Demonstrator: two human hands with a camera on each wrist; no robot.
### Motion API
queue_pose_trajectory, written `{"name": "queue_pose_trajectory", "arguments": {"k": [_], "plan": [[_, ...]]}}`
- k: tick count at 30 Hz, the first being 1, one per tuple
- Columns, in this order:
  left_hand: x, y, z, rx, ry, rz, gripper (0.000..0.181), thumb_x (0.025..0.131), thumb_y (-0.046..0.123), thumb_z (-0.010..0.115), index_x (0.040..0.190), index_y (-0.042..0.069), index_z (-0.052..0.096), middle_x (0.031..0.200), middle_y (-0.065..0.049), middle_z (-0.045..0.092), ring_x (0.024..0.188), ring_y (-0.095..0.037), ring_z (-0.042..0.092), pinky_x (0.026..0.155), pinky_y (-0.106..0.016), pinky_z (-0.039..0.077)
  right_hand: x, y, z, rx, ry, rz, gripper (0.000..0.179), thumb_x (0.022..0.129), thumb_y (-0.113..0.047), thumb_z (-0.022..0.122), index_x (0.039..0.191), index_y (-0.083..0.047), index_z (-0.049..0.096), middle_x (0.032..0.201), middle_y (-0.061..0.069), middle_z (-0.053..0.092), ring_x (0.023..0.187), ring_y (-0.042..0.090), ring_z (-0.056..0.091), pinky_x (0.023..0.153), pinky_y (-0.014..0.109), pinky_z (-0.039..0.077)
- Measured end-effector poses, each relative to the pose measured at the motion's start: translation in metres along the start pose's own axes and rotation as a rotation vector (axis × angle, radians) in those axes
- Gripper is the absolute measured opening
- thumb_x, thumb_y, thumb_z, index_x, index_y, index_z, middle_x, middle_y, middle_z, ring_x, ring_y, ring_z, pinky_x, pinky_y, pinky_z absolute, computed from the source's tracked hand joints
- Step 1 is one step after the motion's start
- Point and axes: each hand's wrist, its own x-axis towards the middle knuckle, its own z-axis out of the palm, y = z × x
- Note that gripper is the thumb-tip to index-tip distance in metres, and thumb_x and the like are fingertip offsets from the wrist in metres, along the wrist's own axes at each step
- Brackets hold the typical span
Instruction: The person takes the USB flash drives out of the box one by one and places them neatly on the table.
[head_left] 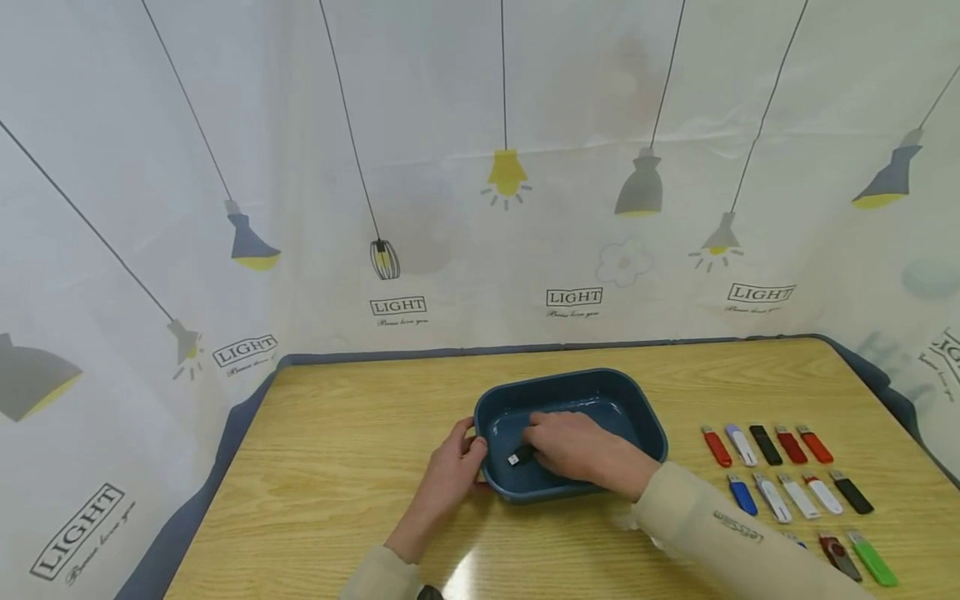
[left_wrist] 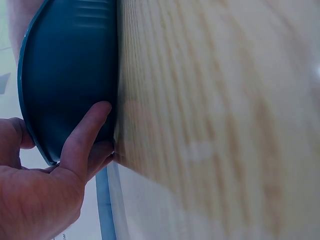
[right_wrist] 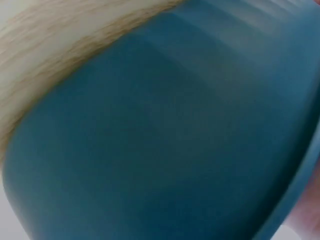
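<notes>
A dark blue rectangular plastic basin [head_left: 517, 497] sits on the wooden table. My left hand [head_left: 452, 468] grips its left end, thumb at the rim and fingers against the outer wall; the left wrist view shows this hand [left_wrist: 55, 190] on the basin's wall [left_wrist: 70, 75]. Inside the basin, my right hand [head_left: 573, 446] pinches a black USB flash drive [head_left: 523, 454] low near the floor, its metal plug pointing left. Most of the drive's body is hidden by the fingers. The basin's outer wall [right_wrist: 160, 130] fills most of the right wrist view.
Right of the basin several USB flash drives lie in rows, among them a red one [head_left: 717, 447], a blue one [head_left: 742, 495] and a green one [head_left: 872, 558]. My right sleeve [head_left: 720, 533] covers part of the front row. A printed curtain [head_left: 450, 167] hangs behind the table [head_left: 337, 433].
</notes>
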Motion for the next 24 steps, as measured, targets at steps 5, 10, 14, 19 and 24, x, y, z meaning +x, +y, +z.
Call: {"name": "queue_pose_trajectory", "arguments": {"k": [5,10,14,19,24], "plan": [[0.0,0.001,0.0,0.013,0.003,-0.006,0.052,0.109,0.02,0.045,0.156,-0.001,0.036,0.141,-0.031,0.057,0.111,-0.037,0.068,0.073,-0.04,0.066,0.0,0.001,0.002,-0.035,0.032,-0.05,0.02,0.092,-0.018,0.08,0.109,-0.01,0.074,0.098,0.002,0.059,0.08,0.017,0.056,0.067,0.034,0.053],[0.001,0.001,0.0,0.015,-0.004,0.003,0.052,0.109,0.019,0.044,0.156,-0.002,0.036,0.14,-0.032,0.057,0.112,-0.038,0.068,0.073,-0.04,0.066,0.006,-0.002,0.004,-0.042,0.016,-0.059,0.041,0.09,-0.024,0.082,0.126,-0.007,0.069,0.115,0.007,0.062,0.099,0.023,0.06,0.084,0.041,0.058],[0.0,0.001,0.0,0.017,-0.005,0.002,0.051,0.109,0.019,0.044,0.156,-0.001,0.037,0.14,-0.031,0.058,0.113,-0.038,0.067,0.073,-0.04,0.066,0.009,-0.006,0.004,-0.018,-0.005,-0.06,0.039,0.09,-0.021,0.082,0.124,-0.007,0.069,0.113,0.007,0.062,0.098,0.022,0.06,0.085,0.039,0.057],[0.0,0.0,0.0,0.018,-0.002,0.006,0.051,0.109,0.018,0.044,0.155,-0.001,0.037,0.14,-0.031,0.058,0.115,-0.038,0.066,0.073,-0.039,0.066,0.012,-0.008,0.006,0.013,-0.01,-0.076,0.026,0.091,-0.014,0.08,0.114,-0.006,0.071,0.102,0.004,0.061,0.087,0.018,0.059,0.077,0.035,0.055],[0.0,0.0,0.0,0.026,0.001,0.007,0.051,0.109,0.018,0.044,0.155,-0.001,0.037,0.138,-0.03,0.059,0.114,-0.037,0.067,0.073,-0.039,0.066,0.014,-0.007,0.01,0.031,0.007,-0.087,0.014,0.092,-0.011,0.077,0.105,-0.009,0.071,0.095,0.002,0.058,0.079,0.016,0.056,0.071,0.034,0.053]]}}
